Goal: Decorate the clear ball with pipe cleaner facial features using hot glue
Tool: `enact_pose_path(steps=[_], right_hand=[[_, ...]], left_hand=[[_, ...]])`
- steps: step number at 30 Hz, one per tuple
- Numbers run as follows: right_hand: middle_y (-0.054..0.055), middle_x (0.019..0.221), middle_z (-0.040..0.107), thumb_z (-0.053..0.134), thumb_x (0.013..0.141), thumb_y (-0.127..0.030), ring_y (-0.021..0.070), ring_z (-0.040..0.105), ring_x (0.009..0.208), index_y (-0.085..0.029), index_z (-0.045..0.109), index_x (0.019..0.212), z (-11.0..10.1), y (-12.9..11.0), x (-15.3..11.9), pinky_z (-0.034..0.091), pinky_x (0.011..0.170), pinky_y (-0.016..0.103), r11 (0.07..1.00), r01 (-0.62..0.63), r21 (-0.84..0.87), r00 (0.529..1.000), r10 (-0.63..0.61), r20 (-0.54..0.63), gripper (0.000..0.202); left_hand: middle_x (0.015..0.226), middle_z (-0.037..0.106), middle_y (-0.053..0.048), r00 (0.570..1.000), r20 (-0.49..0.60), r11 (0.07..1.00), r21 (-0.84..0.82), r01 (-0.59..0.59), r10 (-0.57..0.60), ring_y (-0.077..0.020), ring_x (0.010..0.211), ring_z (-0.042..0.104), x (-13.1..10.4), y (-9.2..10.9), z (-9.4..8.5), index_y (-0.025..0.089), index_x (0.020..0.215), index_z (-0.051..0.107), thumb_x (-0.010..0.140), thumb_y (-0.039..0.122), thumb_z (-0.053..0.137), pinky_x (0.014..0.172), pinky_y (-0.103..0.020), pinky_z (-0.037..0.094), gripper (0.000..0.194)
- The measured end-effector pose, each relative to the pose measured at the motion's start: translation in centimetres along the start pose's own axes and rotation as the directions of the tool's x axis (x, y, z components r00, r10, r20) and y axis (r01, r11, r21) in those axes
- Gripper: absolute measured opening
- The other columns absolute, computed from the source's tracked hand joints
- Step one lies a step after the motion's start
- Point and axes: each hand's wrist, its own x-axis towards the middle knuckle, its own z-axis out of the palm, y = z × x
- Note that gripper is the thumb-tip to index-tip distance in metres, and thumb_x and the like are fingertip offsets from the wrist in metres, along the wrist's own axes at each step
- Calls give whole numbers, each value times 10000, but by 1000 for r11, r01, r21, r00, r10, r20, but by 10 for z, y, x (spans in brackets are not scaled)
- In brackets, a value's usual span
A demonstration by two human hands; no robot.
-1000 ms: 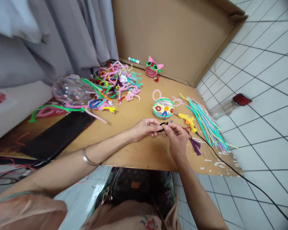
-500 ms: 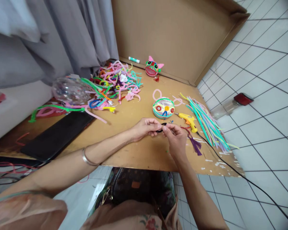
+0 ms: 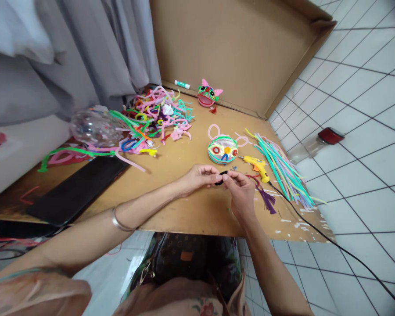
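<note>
Between my fingertips, over the front part of the table, is a small bent piece of black pipe cleaner (image 3: 221, 178). My left hand (image 3: 202, 179) pinches it from the left, and my right hand (image 3: 242, 189) pinches its other side with thumb and forefinger. Just beyond the hands lies a round face (image 3: 223, 150) edged in green, with red, yellow and blue pipe-cleaner features. Pink loops (image 3: 213, 131) stick out near its top. To the right of it a yellow glue gun (image 3: 256, 166) rests on its side, and a purple tassel (image 3: 268, 201) is close to my right hand.
A bundle of straight pipe cleaners (image 3: 283, 171) lies along the right side. Tangled coloured pieces (image 3: 164, 109) and a clear plastic bag (image 3: 94, 127) fill the back left, behind a black phone-like slab (image 3: 79, 188). A finished-looking mask (image 3: 208, 94) and glue stick (image 3: 182, 84) stand by the cardboard.
Both hands stay together on the black pipe cleaner, with only slight finger movement. The whole view has shifted a little; objects on the table keep their places.
</note>
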Motion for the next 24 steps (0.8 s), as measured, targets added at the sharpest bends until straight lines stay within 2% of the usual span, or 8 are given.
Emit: enact_pose_path(steps=[5,10,12,14,16,19,21,24], right_hand=[[-6,655,646,663,742,-310,121,558,598,-186,667,727,-2,-1,-2,461,599,264,951,183,-248,983,-179,39,125],[5,651,609,564,858,-286,125,512,586,-189,657,732,-1,-4,-6,412,588,263,671,438,-598,891,-410,193,184],[12,648,604,540,886,-292,131,512,591,-189,643,719,-1,-4,-7,398,594,265,578,474,-664,866,-442,233,221],[17,658,602,546,891,-319,136,514,606,-189,629,706,-2,-4,-8,388,602,268,543,465,-699,867,-437,238,241],[12,669,595,569,875,-349,134,507,607,-188,623,714,-2,-4,-9,382,594,264,593,430,-681,895,-378,237,233],[-14,638,558,570,849,-334,116,483,573,-186,596,696,-1,-4,-11,367,555,246,751,341,-566,939,-246,239,214],[-30,602,531,562,827,-315,106,470,547,-187,565,655,-1,-5,-12,354,526,236,830,265,-490,961,-187,202,214],[-41,570,521,571,807,-339,104,469,522,-189,559,646,-6,-6,-12,348,496,229,886,190,-424,977,-126,174,220]], left_hand=[[725,658,-3,991,-66,983,149,-105,116,-91,650,554,1,-3,0,133,885,689,674,381,786,648,-221,425,340],[679,666,-22,983,-80,960,243,-141,165,-99,607,553,-4,0,0,129,817,714,699,399,758,600,-218,429,298],[626,651,-23,984,-85,953,274,-127,155,-92,552,528,-5,2,-1,123,765,710,705,424,747,547,-213,407,309],[601,644,-21,980,-107,958,250,-139,170,-86,522,519,-4,3,-3,123,744,695,698,456,747,525,-210,404,341],[607,647,-18,969,-146,968,183,-171,199,-83,515,526,-1,3,-5,128,748,674,689,490,746,530,-211,421,374],[597,634,-5,962,-187,976,128,-178,200,-80,502,529,2,2,-8,136,747,642,672,518,750,527,-212,429,404],[559,605,10,965,-194,977,153,-151,179,-80,487,518,3,1,-9,139,733,627,671,519,746,514,-210,414,403],[515,552,32,962,-201,956,264,-128,184,-70,474,473,3,1,-9,140,703,623,691,490,730,496,-201,366,366]])
